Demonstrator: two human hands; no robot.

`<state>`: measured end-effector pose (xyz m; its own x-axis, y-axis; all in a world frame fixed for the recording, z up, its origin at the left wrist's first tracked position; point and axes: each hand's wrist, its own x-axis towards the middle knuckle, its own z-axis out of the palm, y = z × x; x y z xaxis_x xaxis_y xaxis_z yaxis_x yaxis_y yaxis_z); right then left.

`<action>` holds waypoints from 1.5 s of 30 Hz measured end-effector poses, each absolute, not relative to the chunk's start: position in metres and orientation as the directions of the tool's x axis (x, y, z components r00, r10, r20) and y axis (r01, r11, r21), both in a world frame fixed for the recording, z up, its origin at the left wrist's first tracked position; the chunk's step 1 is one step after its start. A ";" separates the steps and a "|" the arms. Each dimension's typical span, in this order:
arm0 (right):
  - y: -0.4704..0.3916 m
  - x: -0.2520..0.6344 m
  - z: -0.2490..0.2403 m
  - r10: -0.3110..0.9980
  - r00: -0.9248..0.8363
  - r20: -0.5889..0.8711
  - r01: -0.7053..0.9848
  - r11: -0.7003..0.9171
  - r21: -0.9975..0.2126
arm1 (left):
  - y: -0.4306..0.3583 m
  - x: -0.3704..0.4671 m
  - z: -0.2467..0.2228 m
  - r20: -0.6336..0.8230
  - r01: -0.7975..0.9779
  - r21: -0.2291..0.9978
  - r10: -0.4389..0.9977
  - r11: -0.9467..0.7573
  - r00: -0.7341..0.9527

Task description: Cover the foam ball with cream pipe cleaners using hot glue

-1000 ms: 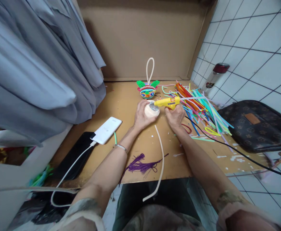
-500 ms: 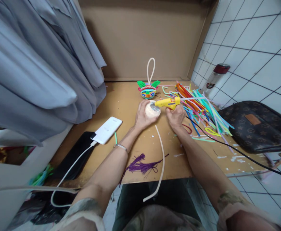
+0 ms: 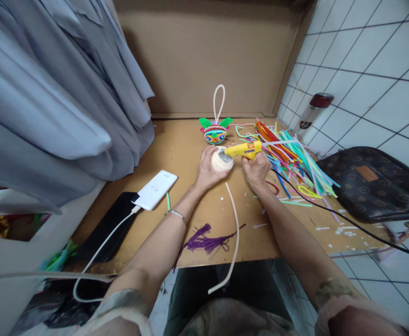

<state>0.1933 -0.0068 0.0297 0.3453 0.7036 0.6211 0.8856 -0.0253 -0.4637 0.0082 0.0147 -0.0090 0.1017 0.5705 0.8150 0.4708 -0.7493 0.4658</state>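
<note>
My left hand is wrapped round a cream-coloured ball that has a greyish patch at its top. In my right hand is a yellow glue gun, its nozzle at that patch; whether it touches I cannot tell. A pale stick runs out of the gun's back end. Just behind the ball sits a colourful animal-head ornament with green ears and a white loop. Nearer to me lie a cream pipe cleaner, hanging over the table edge, and purple tassels.
Many coloured pipe cleaners are heaped at the right, beside a brown patterned bag and a red-lidded bottle. The gun's black cable crosses there. A white power bank with a cable lies left on a black item. Grey cloth hangs at left.
Both hands, the ball and the glue gun hold nearly the same place. The view has shifted very slightly.
</note>
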 end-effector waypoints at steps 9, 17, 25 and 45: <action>-0.009 0.195 0.031 0.719 0.330 0.611 0.896 -0.037 -0.442 | 0.017 0.008 -0.012 0.826 0.466 0.452 0.554 -0.761 0.104; -0.015 0.193 0.040 0.746 0.341 0.571 0.881 -0.042 -0.471 | 0.015 0.008 -0.010 0.815 0.471 0.460 0.568 -0.753 0.112; -0.017 0.195 0.043 0.745 0.307 0.593 0.900 -0.025 -0.435 | 0.016 0.007 -0.011 0.817 0.462 0.456 0.564 -0.761 0.123; -0.011 0.200 0.042 0.694 0.313 0.649 0.916 -0.042 -0.398 | 0.014 0.007 -0.010 0.817 0.453 0.456 0.562 -0.766 0.129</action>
<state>0.1997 -0.0114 0.0420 0.3132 0.6937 0.6486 0.9164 -0.0415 -0.3981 0.0070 0.0141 -0.0097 0.1294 0.5621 0.8169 0.4528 -0.7664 0.4557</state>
